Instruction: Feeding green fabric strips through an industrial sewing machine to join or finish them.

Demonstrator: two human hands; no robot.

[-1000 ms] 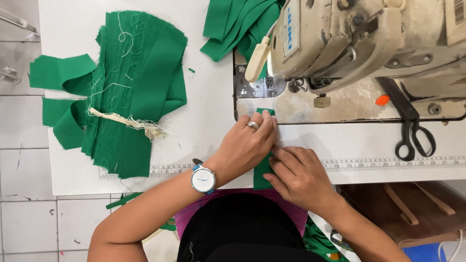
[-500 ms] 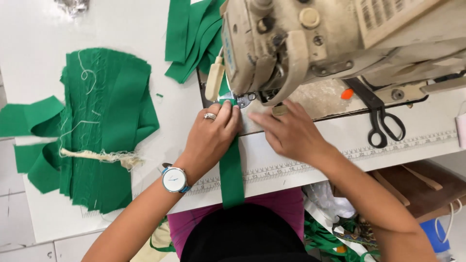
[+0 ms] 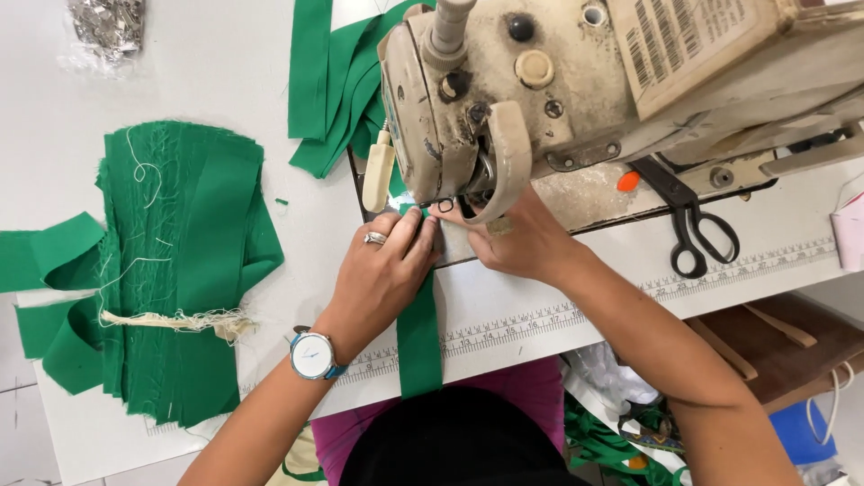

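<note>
We are feeding the green fabric strip under the sewing machine's presser foot; left hand and right hand press it flat beneath flattened fingers, gripping nothing. Next we judge: steady, straight guiding.

The bulky cream sewing machine head overhangs the far middle, blocking any approach from above. Black scissors lie to its right, a stack of green fabric pieces to the left. Between that stack and the left hand, bare white tabletop gives passage.
</note>
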